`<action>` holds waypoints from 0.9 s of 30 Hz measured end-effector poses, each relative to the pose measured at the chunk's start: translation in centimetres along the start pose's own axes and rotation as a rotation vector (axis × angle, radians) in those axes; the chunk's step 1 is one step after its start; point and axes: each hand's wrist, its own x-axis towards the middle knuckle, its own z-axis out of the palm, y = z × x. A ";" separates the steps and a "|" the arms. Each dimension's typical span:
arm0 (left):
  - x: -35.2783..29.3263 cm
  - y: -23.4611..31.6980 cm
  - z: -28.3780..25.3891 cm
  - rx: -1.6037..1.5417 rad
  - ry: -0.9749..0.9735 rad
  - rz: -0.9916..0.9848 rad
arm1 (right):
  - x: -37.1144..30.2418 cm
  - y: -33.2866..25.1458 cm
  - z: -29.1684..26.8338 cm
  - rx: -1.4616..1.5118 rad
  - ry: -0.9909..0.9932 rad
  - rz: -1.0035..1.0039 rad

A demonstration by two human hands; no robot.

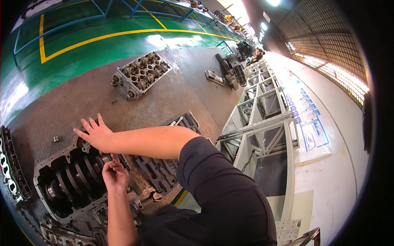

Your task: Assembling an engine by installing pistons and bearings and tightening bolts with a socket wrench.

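An engine block (43, 164) lies on the brown worktop at the lower left, its crankshaft (78, 174) exposed in the dark cavity. My right hand (96, 133) reaches across from the right. Its fingers are spread, and the palm is over the block's far right end. Just below it, my left hand (115, 176) has its fingers curled around the crankshaft's right end. The fingertips partly hide that end. To the right of my hands, beneath my right forearm, a dark moulded tool case (162, 178) lies open, partly covered by the arm.
A cylinder head (141, 76) sits farther back on the worktop (184, 82). A small metal part (56, 139) stands beyond the block. Another long engine part (12, 164) lies at far left. A pale metal frame (250, 135) runs along the right. More engine parts (236, 74) stand farther off.
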 end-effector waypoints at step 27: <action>-1.0 0.2 -0.6 0.054 0.023 0.070 | 2.6 -0.1 4.8 -0.078 0.132 0.076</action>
